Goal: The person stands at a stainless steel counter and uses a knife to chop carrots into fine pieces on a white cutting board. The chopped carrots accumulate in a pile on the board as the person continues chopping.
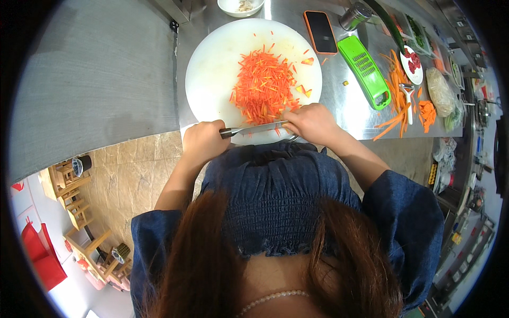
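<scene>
My left hand (205, 137) is closed around the dark handle of a kitchen knife (260, 128) at the near edge of a round white cutting board (210, 71). The blade points right, towards my right hand (312, 121), whose fingers pinch it near the tip. Just beyond the blade lies a heap of shredded carrot (264, 85), spread over the middle of the board. A few flat carrot pieces (304, 91) lie at the board's right side. Shreds show beside the blade. The fingertips of my right hand are partly hidden.
Right of the board are a phone (321, 32), a green grater (364, 71), a peeler (408, 103), carrot peels (391, 121), a plate of red meat (417, 73), a metal shaker (356, 16) and a bagged item (439, 91). A white bowl (240, 12) stands behind the board.
</scene>
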Action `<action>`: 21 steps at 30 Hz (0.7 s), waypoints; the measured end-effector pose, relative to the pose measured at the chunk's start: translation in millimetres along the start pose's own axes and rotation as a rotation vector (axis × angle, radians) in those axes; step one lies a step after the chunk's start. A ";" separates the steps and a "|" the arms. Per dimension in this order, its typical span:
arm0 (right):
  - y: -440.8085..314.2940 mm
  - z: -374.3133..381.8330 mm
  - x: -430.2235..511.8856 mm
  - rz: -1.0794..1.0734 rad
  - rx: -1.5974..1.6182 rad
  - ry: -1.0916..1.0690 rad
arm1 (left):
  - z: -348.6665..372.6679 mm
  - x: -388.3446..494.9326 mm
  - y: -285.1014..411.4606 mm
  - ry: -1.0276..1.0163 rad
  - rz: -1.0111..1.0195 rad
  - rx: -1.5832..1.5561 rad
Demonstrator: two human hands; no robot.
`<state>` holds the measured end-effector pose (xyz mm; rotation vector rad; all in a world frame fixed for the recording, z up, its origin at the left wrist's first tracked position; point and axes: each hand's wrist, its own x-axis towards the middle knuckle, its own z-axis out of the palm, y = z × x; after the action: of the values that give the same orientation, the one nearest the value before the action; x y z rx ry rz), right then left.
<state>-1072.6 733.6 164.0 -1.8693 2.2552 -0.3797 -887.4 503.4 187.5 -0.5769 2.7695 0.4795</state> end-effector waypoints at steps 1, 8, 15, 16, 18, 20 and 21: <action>2.0 0.1 2.6 -0.004 -0.016 0.006 | 0.1 3.5 -1.8 0.008 0.003 0.000; 27.6 -2.5 37.7 0.037 -0.094 0.054 | -27.2 39.4 -4.2 0.041 -0.058 0.051; 41.9 -3.5 36.7 0.111 -0.007 0.146 | -63.7 42.8 15.6 0.073 0.032 0.164; 41.5 -3.3 34.9 0.106 0.004 0.173 | -62.7 41.7 16.4 0.069 0.038 0.171; 39.4 -3.2 35.2 0.089 -0.005 0.165 | -54.7 42.8 13.4 0.049 0.019 0.165; 33.5 -4.5 38.8 0.043 -0.044 0.190 | -38.6 45.6 4.9 0.031 -0.029 0.141; 28.9 -5.0 43.3 0.005 -0.080 0.213 | -28.9 48.6 -1.4 0.037 -0.054 0.122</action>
<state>-1109.2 696.5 160.6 -1.9454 2.4444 -0.5184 -935.4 475.2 197.6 -0.6354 2.7859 0.2884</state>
